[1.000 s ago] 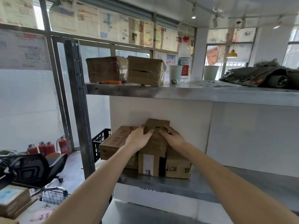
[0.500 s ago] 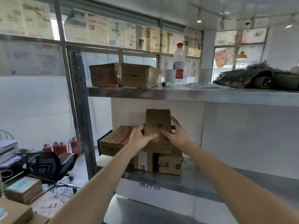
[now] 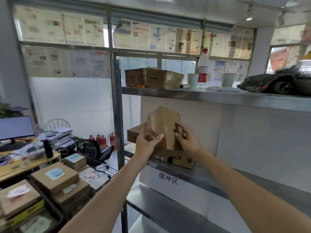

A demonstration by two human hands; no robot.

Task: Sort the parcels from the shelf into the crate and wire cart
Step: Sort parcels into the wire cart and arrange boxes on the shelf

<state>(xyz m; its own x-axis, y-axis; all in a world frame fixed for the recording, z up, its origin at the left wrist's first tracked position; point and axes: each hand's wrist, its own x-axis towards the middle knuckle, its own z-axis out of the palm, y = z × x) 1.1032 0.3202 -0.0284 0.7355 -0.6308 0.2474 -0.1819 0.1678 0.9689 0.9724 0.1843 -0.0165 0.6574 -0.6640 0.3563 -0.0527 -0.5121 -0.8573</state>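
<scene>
Cardboard parcel (image 3: 164,128) — tilted, raised above shelf (image 3: 210,175) boxes; left hand (image 3: 148,142) and right hand (image 3: 186,140) grip holding its sides.

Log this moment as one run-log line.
stage: parcel pick | left hand: grips cardboard parcel | right hand: grips same parcel | parcel: tilted, above boxes on middle shelf

Parcel (image 3: 164,127) between left hand (image 3: 148,142) and right hand (image 3: 186,140), above shelf (image 3: 210,177), wire cart (image 3: 101,184) lower left
</scene>
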